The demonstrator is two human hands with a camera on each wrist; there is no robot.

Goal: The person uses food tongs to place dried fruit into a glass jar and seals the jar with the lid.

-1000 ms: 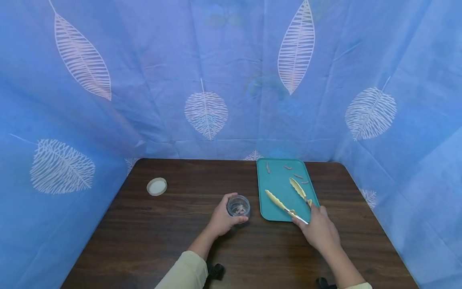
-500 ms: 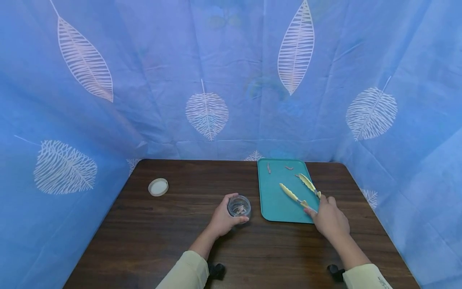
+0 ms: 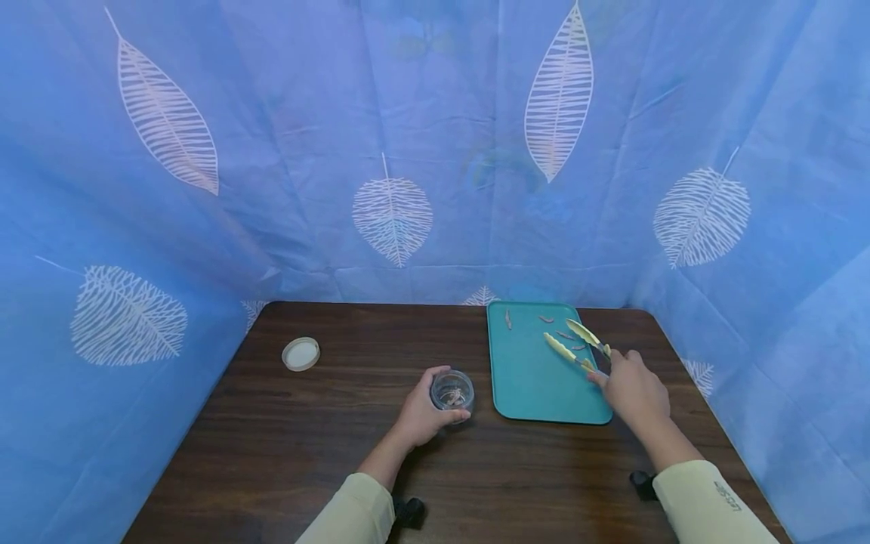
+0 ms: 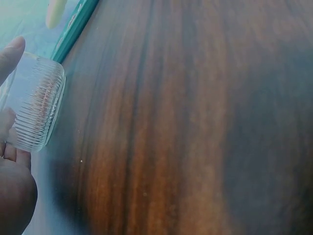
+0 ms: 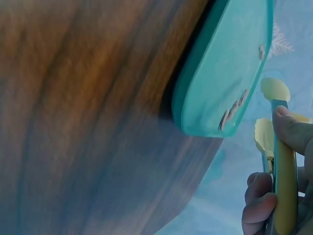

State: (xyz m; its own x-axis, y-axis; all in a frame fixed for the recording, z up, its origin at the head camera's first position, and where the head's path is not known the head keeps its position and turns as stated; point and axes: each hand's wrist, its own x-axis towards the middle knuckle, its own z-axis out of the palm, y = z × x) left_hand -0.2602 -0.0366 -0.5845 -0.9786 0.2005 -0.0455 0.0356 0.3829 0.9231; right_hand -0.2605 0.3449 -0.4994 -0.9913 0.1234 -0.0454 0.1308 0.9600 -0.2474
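My left hand (image 3: 420, 414) grips a clear glass jar (image 3: 452, 389) on the table, thumb and fingers round its sides. A few small pinkish pieces lie inside it, and its ribbed wall (image 4: 41, 103) shows in the left wrist view. Yellow-tipped tongs (image 3: 561, 349) are in my right hand (image 3: 637, 389), their arms spread, over the right side of the teal tray (image 3: 530, 393). Near the tips lie thin pinkish strips (image 3: 578, 347), with another strip (image 3: 507, 320) at the tray's far left. The right wrist view shows fingers and thumb round the tongs' yellow handle (image 5: 285, 196).
A round lid (image 3: 300, 353) with a white inside lies on the dark wooden table (image 3: 326, 453) at the left. A blue curtain (image 3: 448, 249) with white leaf prints hangs behind the table and along both sides.
My right hand has moved the tongs right and farther back over the tray, and their tips have come closer together. The left hand keeps holding the jar in place.
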